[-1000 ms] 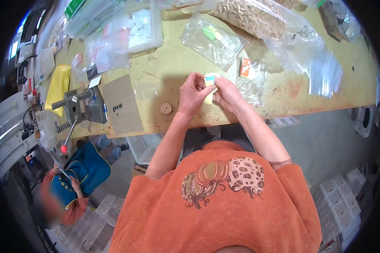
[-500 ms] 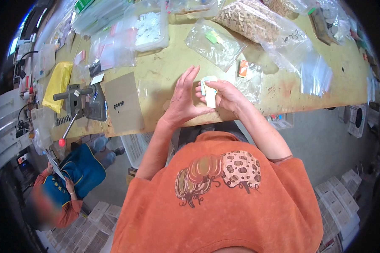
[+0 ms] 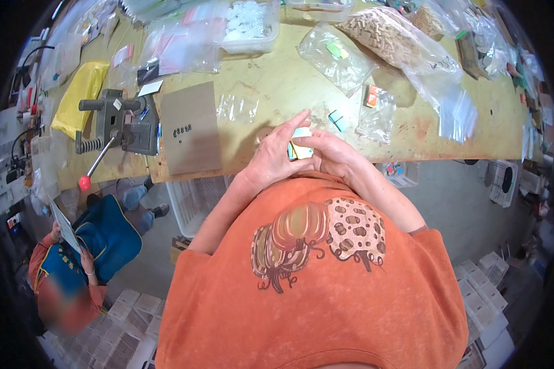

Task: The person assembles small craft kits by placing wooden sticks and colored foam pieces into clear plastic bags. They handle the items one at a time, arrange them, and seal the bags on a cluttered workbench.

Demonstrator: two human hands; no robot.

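A small bundle of pale yellow and light blue flat pieces [image 3: 301, 146] sits between my two hands, close to the front edge of the table. My left hand [image 3: 274, 151] curves along its left side, with the thumb underneath and the fingers pressed to it. From the right, my right hand [image 3: 330, 151] pinches the same pieces, the thumb lying over them. Their exact kind is too small to make out, and part of the bundle is hidden by my fingers. A small teal and white piece [image 3: 337, 120] lies on the table just beyond my right hand.
Left stands a grey hand press [image 3: 114, 123] with a red-knobbed lever, beside a brown sheet [image 3: 192, 144] holding several small dark bits. Clear bags [image 3: 377, 114], a bag of wooden pieces [image 3: 381, 37] and a tub of white parts [image 3: 249, 31] lie beyond. A seated person [image 3: 80, 264] is lower left.
My hands have drawn closer together and nearer my body, and my left hand has closed onto the bundle. The teal piece now shows on the table. The whole view has shifted a little.
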